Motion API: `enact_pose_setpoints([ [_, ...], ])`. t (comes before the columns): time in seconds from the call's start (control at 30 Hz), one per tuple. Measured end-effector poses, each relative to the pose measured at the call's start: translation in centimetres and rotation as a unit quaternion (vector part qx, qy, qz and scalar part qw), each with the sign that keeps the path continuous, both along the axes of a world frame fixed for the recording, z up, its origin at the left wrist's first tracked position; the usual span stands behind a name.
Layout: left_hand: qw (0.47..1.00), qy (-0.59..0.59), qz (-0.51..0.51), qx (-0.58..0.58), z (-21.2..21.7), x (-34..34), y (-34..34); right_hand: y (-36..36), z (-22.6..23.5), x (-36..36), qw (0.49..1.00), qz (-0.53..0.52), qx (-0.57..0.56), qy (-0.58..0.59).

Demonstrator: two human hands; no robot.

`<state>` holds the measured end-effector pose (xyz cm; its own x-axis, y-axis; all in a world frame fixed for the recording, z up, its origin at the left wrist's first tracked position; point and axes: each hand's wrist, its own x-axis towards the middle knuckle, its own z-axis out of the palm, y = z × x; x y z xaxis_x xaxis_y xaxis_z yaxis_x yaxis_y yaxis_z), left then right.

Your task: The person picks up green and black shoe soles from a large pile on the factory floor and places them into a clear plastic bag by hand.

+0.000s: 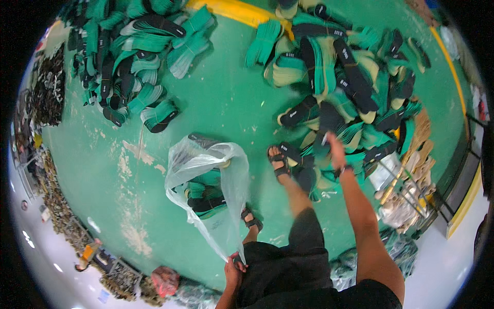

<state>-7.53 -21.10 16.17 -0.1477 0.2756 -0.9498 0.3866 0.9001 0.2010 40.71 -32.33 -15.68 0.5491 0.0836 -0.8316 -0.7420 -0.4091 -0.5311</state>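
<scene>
My left hand [234, 270] is closed on the gathered edge of a clear plastic bag [226, 234] at the lower middle. Inside the bag lie bundles of green and black shoe insoles [207, 189], seen through its mouth and wall. My right hand [336, 152] reaches over the right-hand pile and is slightly blurred. Its fingers appear closed on the end of a dark bundle of insoles [330, 117], which is also blurred. Around that hand, more insole bundles [355, 135] in green, black and cream lie heaped on the floor.
Another heap of insole bundles [146, 67] lies at the far left. My sandalled foot [280, 164] stands at the right pile's edge. A metal rack [411, 191] with pale pieces is at the right. A yellow line [242, 13] crosses the green floor. A person [88, 253] is at the lower left.
</scene>
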Motion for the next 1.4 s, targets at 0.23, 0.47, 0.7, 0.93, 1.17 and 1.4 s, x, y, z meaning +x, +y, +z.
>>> enact_pose_setpoints([
  [0.23,0.984,-0.148,0.067,0.071,0.4,-4.4,-3.4,3.0,18.5,-22.5,0.731,0.589,0.108,-0.328],
  [0.47,0.967,-0.205,0.101,0.109,0.6,-13.7,-7.4,17.8,21.3,-42.1,0.576,0.817,0.006,0.007],
  [0.7,0.960,-0.211,0.104,0.153,1.1,-14.9,-7.4,28.7,14.5,-50.2,0.636,0.729,0.096,-0.234],
  [0.93,0.971,-0.181,0.105,0.118,1.2,-11.8,-2.7,37.5,16.2,-38.3,0.649,0.598,0.191,-0.429],
  [1.17,0.986,-0.146,0.074,0.041,-2.5,-3.5,-2.3,20.6,7.2,-23.6,0.806,0.477,0.124,-0.329],
  [1.4,0.992,-0.079,0.091,-0.042,-6.4,2.4,-3.0,-0.8,-8.5,-9.9,0.858,0.458,-0.166,-0.159],
])
